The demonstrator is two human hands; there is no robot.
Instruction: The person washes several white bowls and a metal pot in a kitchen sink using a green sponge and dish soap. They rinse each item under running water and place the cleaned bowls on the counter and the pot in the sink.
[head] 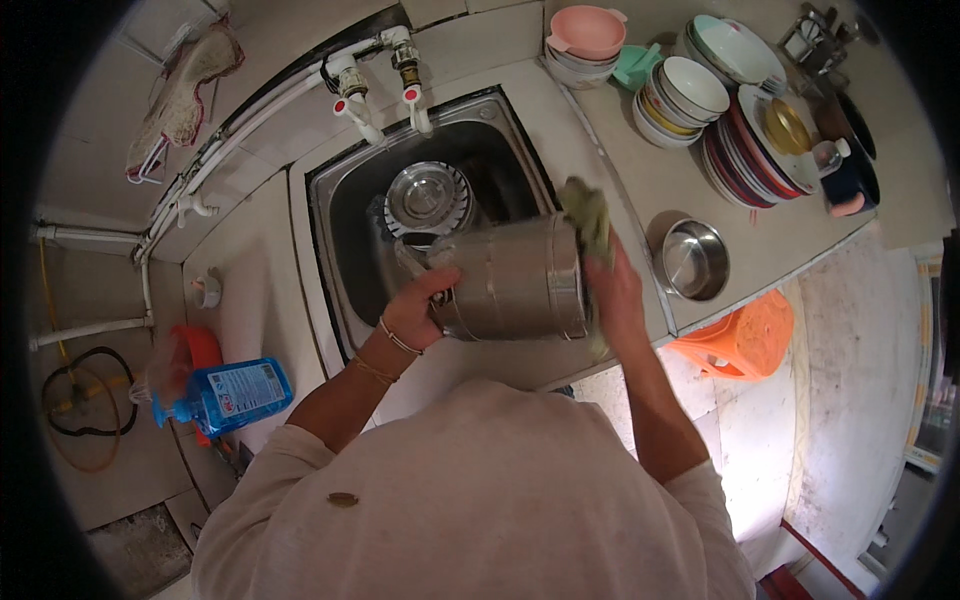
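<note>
A large cylindrical metal container point(506, 281) lies tilted on its side over the front of the sink point(352, 300). My left hand point(424, 307) grips it near its left end, where a latch or handle part shows. My right hand point(616, 292) holds a greenish cloth point(589, 214) against the container's right end; the cloth is blurred. That end's opening or base is mostly hidden from me. Inside the sink basin sits a round shiny metal lid or dish point(429, 196) with a dark-striped rim. Two white taps point(416, 112) with red-marked handles reach over the basin.
On the right counter stand a small steel bowl point(696, 260), stacked bowls point(679, 101), stacked plates point(757, 157) and a pink bowl point(589, 31). A blue pump bottle point(240, 396) and a small white cup point(206, 291) are at left. An orange stool point(746, 337) is below the counter.
</note>
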